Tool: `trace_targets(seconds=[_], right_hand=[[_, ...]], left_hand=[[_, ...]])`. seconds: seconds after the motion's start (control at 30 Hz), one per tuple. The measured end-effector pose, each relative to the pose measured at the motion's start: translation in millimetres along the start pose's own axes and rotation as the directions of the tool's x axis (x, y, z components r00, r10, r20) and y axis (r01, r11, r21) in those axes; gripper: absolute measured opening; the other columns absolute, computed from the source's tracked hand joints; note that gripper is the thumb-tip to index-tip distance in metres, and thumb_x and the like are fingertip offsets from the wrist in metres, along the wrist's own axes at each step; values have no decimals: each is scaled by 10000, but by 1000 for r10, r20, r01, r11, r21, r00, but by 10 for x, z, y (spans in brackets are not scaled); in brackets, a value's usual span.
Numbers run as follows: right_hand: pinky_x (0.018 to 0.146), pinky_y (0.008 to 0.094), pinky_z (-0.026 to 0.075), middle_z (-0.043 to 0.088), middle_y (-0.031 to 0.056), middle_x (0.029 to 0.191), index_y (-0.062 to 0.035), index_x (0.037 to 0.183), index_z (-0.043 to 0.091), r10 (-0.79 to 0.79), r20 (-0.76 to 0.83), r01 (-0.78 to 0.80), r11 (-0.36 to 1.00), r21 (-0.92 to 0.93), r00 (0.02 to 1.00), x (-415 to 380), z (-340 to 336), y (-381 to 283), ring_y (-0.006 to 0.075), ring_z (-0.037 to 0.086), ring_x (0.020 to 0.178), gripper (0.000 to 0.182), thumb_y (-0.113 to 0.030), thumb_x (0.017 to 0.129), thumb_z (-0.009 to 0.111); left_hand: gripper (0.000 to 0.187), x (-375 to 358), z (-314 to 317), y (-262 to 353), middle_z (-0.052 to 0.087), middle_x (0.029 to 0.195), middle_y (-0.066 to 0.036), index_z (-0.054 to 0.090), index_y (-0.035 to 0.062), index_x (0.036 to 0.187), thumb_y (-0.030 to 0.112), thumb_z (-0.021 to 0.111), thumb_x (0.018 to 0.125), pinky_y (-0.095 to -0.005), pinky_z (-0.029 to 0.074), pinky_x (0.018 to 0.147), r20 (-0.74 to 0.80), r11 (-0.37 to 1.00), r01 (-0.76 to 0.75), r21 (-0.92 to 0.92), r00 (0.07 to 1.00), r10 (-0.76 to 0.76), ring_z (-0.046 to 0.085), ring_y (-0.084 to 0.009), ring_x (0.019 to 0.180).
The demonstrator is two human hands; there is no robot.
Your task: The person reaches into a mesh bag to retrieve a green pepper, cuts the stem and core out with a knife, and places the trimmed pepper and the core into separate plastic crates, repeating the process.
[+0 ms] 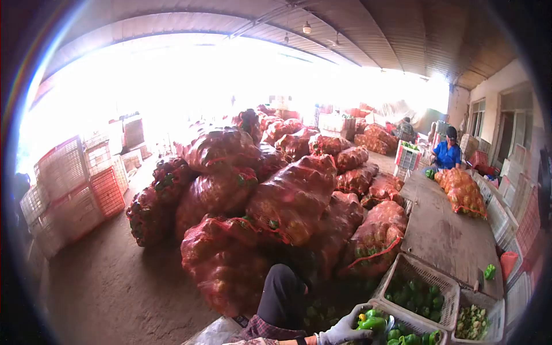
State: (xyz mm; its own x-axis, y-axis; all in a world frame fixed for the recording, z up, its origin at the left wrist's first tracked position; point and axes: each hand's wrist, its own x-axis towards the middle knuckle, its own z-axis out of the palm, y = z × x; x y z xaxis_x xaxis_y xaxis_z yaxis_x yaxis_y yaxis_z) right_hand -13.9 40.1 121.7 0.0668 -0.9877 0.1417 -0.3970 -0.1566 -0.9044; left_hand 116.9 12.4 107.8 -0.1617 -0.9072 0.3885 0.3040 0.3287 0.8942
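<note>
My left hand [343, 332], in a pale glove, reaches in from the bottom edge with its fingers around a green pepper [372, 324] that has a yellow-orange patch. It is over the near side of a crate [440, 330] of green peppers. A small shiny thing [391, 323] shows just right of the held pepper; I cannot make out what it is. My right hand is out of view.
Red net sacks [293, 198] fill the middle. Beyond the near crate stand a pepper crate [451, 284] and one with pale pieces [472, 323]. A board [448, 236] bears an orange sack [462, 192]; a person in blue [447, 154] sits behind. Crates [75, 195] stand left.
</note>
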Motion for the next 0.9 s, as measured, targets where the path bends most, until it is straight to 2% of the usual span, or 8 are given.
trace_targets(seconds=[0.1,0.2,0.27,0.43,0.6,0.73,0.8,0.9], right_hand=[[587,389,485,647,118,726,-39,947,646,55,-92,-51,998,42,994,-65,-93,153,280,619,613,236,-261,937,567],[590,387,487,647,117,721,-37,934,649,251,-252,-237,968,88,934,-140,-179,168,280,619,613,239,-260,940,564],[586,379,485,639,117,694,-40,903,655,168,-309,-179,984,-7,936,-232,-267,-52,270,625,609,250,-272,938,567],[601,406,496,645,161,728,-51,938,662,28,-139,-35,998,-52,990,-429,-183,-94,350,644,675,203,-241,917,594],[715,410,519,664,164,869,-46,961,659,-80,-209,57,992,-113,975,-373,-218,-88,343,656,803,165,-192,909,602],[829,339,517,604,155,1161,-23,1323,471,-322,-148,253,898,-360,935,-103,-378,113,256,619,999,700,-454,814,683],[857,370,503,592,165,1188,-17,1344,446,-55,-156,85,978,192,986,-152,-167,442,303,607,1008,680,-393,834,692],[803,398,493,589,167,1198,-31,1352,432,181,-297,-98,957,274,938,-254,137,802,286,613,960,672,-426,855,651]], left_hand=[[845,7,-153,-11,365,1417,-130,290,50,1426,176,776,746,-350,265,1109,-34,929,-36,368,998,52,320,-227,1335],[876,28,-206,42,414,1278,-86,268,61,1407,68,778,695,-351,332,1061,-136,983,45,180,990,-21,399,-205,1214],[971,70,-8,387,408,1323,-100,186,76,1439,31,778,670,-376,338,1071,-108,961,76,-265,988,-108,399,-224,1253],[1130,-37,-8,103,403,1366,-103,186,71,1441,267,909,594,-396,331,1080,-75,903,135,-409,981,-181,417,-246,1260],[1080,-10,-59,-5,416,1346,-105,197,69,1438,220,887,620,-398,321,1085,18,923,206,-325,977,-212,415,-243,1257],[1059,16,-140,-10,502,1267,-142,214,57,1437,281,861,630,-371,412,1006,23,955,263,-138,965,-262,506,-246,1166],[1173,36,-162,-118,561,1224,-198,188,44,1449,411,875,572,-353,438,975,63,965,233,120,968,-242,562,-246,1117],[1290,7,-23,-106,441,1330,-153,117,71,1484,467,897,537,-375,403,1003,44,979,204,1,978,-204,478,-250,1185]])
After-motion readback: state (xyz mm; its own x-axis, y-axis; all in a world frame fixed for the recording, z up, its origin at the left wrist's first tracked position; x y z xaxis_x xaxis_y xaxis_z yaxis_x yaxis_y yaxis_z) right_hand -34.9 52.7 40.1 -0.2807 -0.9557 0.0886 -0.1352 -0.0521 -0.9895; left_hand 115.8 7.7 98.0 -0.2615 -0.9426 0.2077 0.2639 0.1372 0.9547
